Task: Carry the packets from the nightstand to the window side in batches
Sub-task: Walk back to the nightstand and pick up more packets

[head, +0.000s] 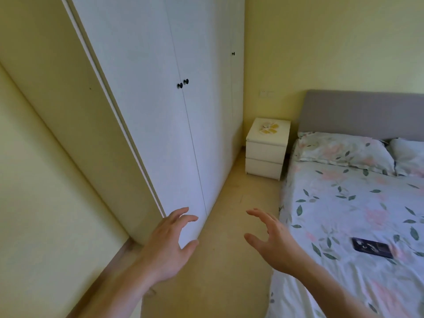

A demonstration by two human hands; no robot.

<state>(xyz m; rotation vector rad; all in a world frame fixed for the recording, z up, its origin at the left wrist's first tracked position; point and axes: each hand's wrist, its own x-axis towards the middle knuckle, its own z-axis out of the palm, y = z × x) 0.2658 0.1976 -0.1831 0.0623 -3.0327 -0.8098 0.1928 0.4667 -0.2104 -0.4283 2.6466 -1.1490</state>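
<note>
A small white nightstand (263, 154) with two drawers stands in the far corner between the wardrobe and the bed. Several small packets (268, 129), yellow and white, lie in a loose heap on its top. My left hand (169, 244) and my right hand (270, 239) are both raised in front of me over the floor, well short of the nightstand. Their fingers are spread and loosely bent, palms facing each other, and neither holds anything.
A tall white wardrobe (165, 106) with black knobs lines the left side. The bed (358, 214) with floral bedding and pillows fills the right, and a dark flat object (372, 247) lies on it. A narrow strip of floor (231, 210) runs between them toward the nightstand.
</note>
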